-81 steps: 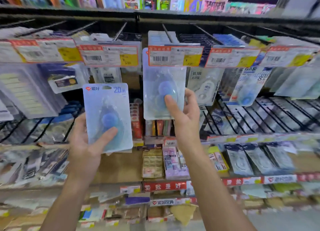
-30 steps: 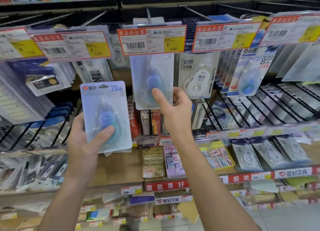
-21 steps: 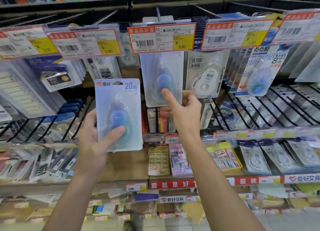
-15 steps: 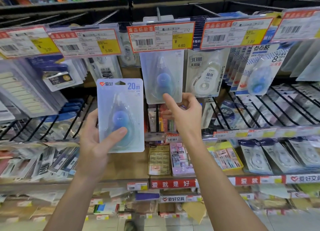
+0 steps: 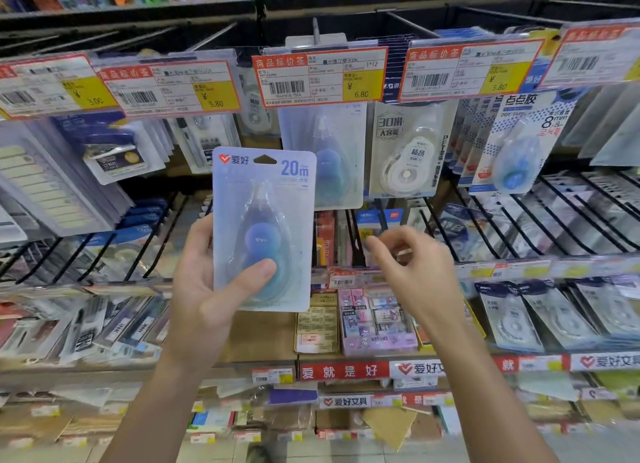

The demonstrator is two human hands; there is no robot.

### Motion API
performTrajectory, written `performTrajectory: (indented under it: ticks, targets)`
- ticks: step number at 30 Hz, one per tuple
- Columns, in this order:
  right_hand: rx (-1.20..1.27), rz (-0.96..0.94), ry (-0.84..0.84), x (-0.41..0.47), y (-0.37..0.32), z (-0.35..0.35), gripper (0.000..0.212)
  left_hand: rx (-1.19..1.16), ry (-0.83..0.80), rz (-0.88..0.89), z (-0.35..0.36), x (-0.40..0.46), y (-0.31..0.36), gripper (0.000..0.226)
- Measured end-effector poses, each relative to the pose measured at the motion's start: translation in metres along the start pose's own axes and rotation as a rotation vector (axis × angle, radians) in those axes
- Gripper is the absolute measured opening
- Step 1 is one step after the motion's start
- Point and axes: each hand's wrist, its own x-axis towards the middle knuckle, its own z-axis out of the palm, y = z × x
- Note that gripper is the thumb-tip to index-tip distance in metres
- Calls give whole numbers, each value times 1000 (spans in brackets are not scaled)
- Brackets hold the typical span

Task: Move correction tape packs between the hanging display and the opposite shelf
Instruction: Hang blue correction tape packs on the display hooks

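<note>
My left hand (image 5: 204, 289) grips a pale blue correction tape pack (image 5: 265, 227) marked 20 m, upright, thumb across the blister front. A second, matching pack (image 5: 323, 161) hangs on the display hook under the 6.80 price tag (image 5: 320, 76). My right hand (image 5: 415, 268) hovers below and to the right of that hanging pack, apart from it, fingers loosely curled and holding nothing.
White correction tape packs (image 5: 405, 154) and dotted blue packs (image 5: 516, 143) hang on hooks to the right. Black wire racks (image 5: 540, 216) slope at both sides. A lower shelf holds eraser boxes (image 5: 374, 320) and more packs (image 5: 561, 317).
My right hand has let go of the hanging pack and dropped down to the right. My left hand has brought its pack rightward and higher, closer to the hook.
</note>
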Motion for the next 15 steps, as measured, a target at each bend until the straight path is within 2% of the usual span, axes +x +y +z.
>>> performTrajectory:
  ticks: [2,6,11,15]
  targets:
    - [-158,-20,-14,4,12,-3,33,9,-8,4,10,2,0,55]
    - [-414,-9,-169,7,20,5,66,9,-51,24,30,10,2,53]
    - [-705,-26,-183,5,18,23,101,8,-61,13,44,21,-1,48]
    - [-739,-55,-156,4,21,26,102,-11,-60,25,50,28,1,50]
